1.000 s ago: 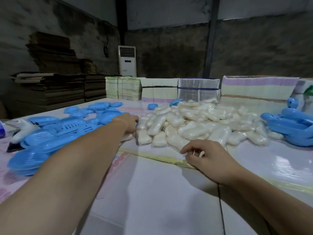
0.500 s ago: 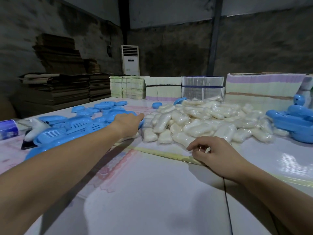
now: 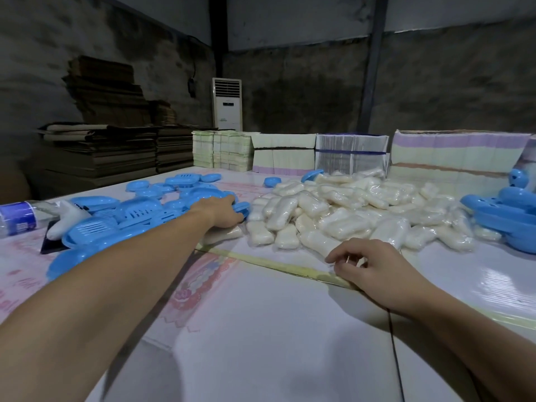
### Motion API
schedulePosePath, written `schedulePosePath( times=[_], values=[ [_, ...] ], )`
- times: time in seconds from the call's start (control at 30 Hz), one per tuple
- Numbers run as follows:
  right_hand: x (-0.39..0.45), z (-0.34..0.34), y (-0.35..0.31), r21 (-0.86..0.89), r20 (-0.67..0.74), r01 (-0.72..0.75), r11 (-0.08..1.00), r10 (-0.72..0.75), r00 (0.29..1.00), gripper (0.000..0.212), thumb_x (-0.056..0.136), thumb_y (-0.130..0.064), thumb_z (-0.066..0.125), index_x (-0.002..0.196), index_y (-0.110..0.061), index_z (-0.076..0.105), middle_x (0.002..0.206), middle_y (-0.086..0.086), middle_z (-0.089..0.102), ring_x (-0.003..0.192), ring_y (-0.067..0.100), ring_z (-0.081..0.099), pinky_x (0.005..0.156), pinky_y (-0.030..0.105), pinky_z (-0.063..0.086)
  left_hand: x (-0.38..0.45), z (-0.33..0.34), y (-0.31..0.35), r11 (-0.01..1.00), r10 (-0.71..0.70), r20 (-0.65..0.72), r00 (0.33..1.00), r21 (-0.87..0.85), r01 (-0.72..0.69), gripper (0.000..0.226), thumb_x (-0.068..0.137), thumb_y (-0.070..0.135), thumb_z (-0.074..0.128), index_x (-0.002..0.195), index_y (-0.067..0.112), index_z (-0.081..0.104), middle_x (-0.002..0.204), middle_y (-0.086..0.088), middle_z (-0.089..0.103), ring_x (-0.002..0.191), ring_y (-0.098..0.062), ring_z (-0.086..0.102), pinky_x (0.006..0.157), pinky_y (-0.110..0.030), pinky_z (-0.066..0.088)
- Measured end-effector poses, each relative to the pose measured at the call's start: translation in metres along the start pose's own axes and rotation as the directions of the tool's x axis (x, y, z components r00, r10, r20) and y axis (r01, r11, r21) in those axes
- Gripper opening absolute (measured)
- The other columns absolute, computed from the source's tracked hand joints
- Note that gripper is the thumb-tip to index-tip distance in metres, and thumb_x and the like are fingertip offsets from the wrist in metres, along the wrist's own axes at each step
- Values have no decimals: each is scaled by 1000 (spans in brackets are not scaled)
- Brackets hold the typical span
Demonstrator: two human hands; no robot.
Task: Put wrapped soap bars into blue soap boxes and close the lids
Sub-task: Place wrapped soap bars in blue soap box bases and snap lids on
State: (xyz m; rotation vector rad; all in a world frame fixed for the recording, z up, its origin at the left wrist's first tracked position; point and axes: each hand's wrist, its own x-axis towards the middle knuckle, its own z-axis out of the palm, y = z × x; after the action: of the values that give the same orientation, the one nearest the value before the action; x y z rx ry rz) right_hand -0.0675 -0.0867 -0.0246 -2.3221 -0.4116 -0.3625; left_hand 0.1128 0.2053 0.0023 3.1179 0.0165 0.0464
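Observation:
A heap of wrapped white soap bars (image 3: 348, 207) lies across the middle of the table (image 3: 261, 329). Several open blue soap boxes (image 3: 139, 207) are spread over the table's left side. My left hand (image 3: 222, 211) reaches far forward between the two and grips a blue soap box (image 3: 243, 208) at the heap's left edge, with its fingers over the top. My right hand (image 3: 371, 266) rests on the table at the near edge of the heap. Its fingers are loosely curled and its fingertips sit just before the nearest soap bar (image 3: 317, 245), holding nothing.
More blue soap boxes (image 3: 504, 216) are piled at the right edge. A water bottle (image 3: 17, 217) and a white object (image 3: 68, 219) lie at the far left. Stacks of flat printed cartons (image 3: 351, 153) line the table's back edge, and cardboard stacks (image 3: 116, 152) stand behind on the left.
My left hand has reached a little farther right and closed onto the blue soap box beside the soap heap. My right hand has stayed in place.

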Motion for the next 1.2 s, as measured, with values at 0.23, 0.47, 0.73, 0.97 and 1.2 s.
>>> schedulePosePath(
  times=[0.23,0.47,0.73,0.97,1.2],
  values=[
    [0,-1,-1,-29,11,15,999,-14,1000,23,85,-14,63,83,-35,73,78,-6,67,68,3,57,66,15,44,-22,-4,-6,995,48,-155,987,94,-33,63,92,74,30,141,36,36,132,-7,58,114,-32,52,80,-43,43],
    [-1,-2,-1,0,-5,14,1000,-14,1000,24,85,-12,64,82,-34,74,79,-4,68,65,2,56,64,13,43,-57,-6,20,972,226,-521,823,59,-229,29,104,35,37,119,22,59,116,-2,59,106,-28,48,79,-41,38],
    [4,-14,9,96,-316,-49,994,77,946,29,82,-6,59,76,-32,71,62,-9,62,52,7,51,57,21,42,-112,-24,103,678,455,-315,833,-484,-553,25,99,25,51,88,10,67,81,0,63,77,-16,56,65,-30,41],
    [3,-34,30,49,-436,-153,987,159,886,27,81,-9,59,79,-33,70,64,-16,63,59,2,54,60,25,39,-132,19,124,619,670,-108,734,-464,-633,34,97,44,56,74,20,60,69,6,60,62,-8,52,57,-18,38],
    [7,-31,33,-48,-394,-220,974,183,901,23,81,-14,58,88,-33,70,65,-15,62,67,8,57,69,32,48,-127,14,108,451,621,-281,732,-635,-627,35,92,-6,47,92,22,68,100,-7,69,93,-8,63,91,-31,48]
  ],
)
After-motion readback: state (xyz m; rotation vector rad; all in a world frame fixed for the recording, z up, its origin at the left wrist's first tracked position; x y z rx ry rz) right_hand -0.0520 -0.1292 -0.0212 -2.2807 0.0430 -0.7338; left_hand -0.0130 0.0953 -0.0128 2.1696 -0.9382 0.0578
